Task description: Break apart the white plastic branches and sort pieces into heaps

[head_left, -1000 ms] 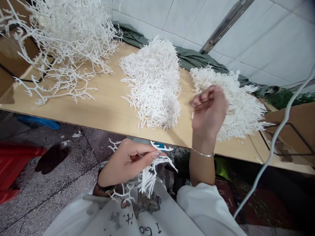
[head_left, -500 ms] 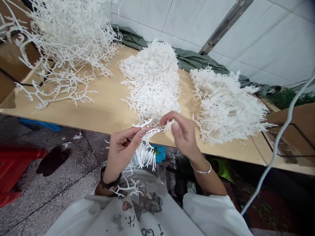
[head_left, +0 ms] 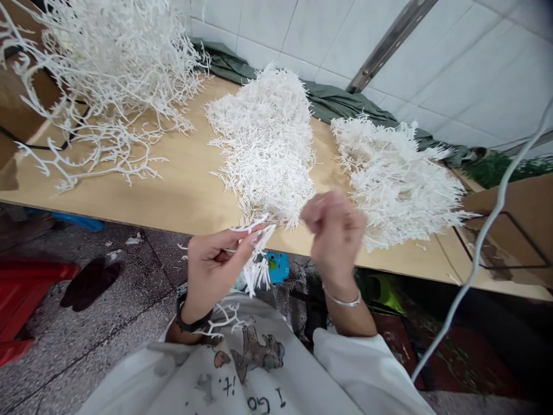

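Note:
My left hand (head_left: 218, 262) is closed in a pinch on white plastic branches (head_left: 258, 271), whose fine forked tips hang below the fingers. A bare white branch end (head_left: 224, 320) trails under the wrist, in front of the shirt. My right hand (head_left: 332, 227) is at the table's front edge, apart from the left one; motion smears its fingers, so what they hold, if anything, is hidden. Beyond the hands lies a dense pile of short white sprigs (head_left: 268, 144). A second sprig pile (head_left: 401, 178) lies to the right.
Long tangled white branches (head_left: 116, 75) heap up at the table's left. A dark green cloth (head_left: 337, 106) runs along the tiled wall. A white cable (head_left: 479, 248) hangs down at right. On the floor stand a red stool (head_left: 34, 300) and dark shoes (head_left: 90, 282).
My right hand has moved right, away from the left hand, and its fingers have curled in. The left hand keeps its pinch on the branches. The view has shifted slightly.

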A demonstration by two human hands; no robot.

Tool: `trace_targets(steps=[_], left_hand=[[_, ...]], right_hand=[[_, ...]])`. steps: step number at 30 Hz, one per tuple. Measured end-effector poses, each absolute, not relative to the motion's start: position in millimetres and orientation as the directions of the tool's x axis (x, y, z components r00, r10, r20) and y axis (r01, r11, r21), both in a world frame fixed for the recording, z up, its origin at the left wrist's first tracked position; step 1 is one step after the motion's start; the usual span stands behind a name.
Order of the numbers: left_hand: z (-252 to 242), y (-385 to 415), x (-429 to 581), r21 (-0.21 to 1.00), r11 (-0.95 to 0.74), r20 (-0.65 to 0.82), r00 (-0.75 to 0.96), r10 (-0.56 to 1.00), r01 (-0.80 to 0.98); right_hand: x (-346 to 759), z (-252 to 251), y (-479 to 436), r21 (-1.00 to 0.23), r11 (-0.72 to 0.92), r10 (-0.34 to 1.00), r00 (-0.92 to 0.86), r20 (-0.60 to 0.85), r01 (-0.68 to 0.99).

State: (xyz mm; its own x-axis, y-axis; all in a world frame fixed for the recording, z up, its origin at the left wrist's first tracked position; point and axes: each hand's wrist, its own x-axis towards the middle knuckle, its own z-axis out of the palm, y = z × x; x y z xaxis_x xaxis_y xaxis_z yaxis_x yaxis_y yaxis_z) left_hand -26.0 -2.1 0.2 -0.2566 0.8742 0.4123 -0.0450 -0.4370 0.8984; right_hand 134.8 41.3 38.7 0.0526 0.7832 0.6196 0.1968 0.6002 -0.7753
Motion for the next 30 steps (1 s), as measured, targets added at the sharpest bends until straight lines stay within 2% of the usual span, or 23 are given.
trace_targets(steps=[2, 4, 6, 7, 9, 10, 12, 14, 16, 19, 23, 27, 30], left_hand=[[-2, -4, -29, 0.873, -0.481, 0.431, -0.334, 0.838, -0.079], [-3, -3, -32, 0.863, -0.498, 0.428, -0.407, 0.807, -0.080], [-5, 0, -32, 0.875, -0.480, 0.401, -0.459, 0.793, -0.064], [-6, 2, -31, 0.883, -0.465, 0.384, -0.472, 0.793, -0.062], [-7, 6, -29, 0.893, -0.446, 0.367, -0.465, 0.806, -0.068], [-8, 8, -28, 0.895, -0.440, 0.363, -0.457, 0.812, -0.071], [-7, 9, -26, 0.898, -0.434, 0.364, -0.438, 0.822, -0.068], [-6, 10, -23, 0.905, -0.422, 0.366, -0.415, 0.833, -0.049], [-6, 9, -21, 0.912, -0.408, 0.362, -0.398, 0.843, -0.035], [-7, 8, -18, 0.912, -0.407, 0.357, -0.387, 0.850, -0.054], [-10, 9, -19, 0.905, -0.387, 0.311, -0.345, 0.886, -0.177], [-10, 10, -26, 0.869, -0.262, 0.210, -0.167, 0.963, -0.420], [-11, 7, -27, 0.863, -0.231, 0.205, -0.107, 0.973, -0.450]], right_hand=[[154, 50, 59, -0.730, 0.648, 0.674, 0.281, 0.683, 0.219], [170, 55, 77, -0.660, 0.640, 0.586, 0.306, 0.750, 0.393], [179, 51, 93, -0.552, 0.519, 0.670, 0.090, 0.737, 0.652], [180, 47, 98, -0.474, 0.447, 0.754, -0.035, 0.656, 0.759], [176, 36, 103, -0.326, 0.361, 0.860, -0.177, 0.479, 0.874], [172, 32, 102, -0.295, 0.349, 0.868, -0.189, 0.458, 0.890], [160, 29, 95, -0.331, 0.373, 0.822, -0.144, 0.550, 0.867], [145, 31, 80, -0.447, 0.477, 0.758, -0.097, 0.645, 0.757], [130, 33, 61, -0.581, 0.605, 0.766, -0.198, 0.611, 0.545], [110, 32, 37, -0.736, 0.615, 0.761, -0.456, 0.461, 0.282], [100, 26, 26, -0.784, 0.583, 0.775, -0.433, 0.460, 0.213], [106, 29, 27, -0.830, 0.540, 0.788, -0.427, 0.443, 0.136], [107, 30, 22, -0.845, 0.523, 0.802, -0.399, 0.444, 0.110]])
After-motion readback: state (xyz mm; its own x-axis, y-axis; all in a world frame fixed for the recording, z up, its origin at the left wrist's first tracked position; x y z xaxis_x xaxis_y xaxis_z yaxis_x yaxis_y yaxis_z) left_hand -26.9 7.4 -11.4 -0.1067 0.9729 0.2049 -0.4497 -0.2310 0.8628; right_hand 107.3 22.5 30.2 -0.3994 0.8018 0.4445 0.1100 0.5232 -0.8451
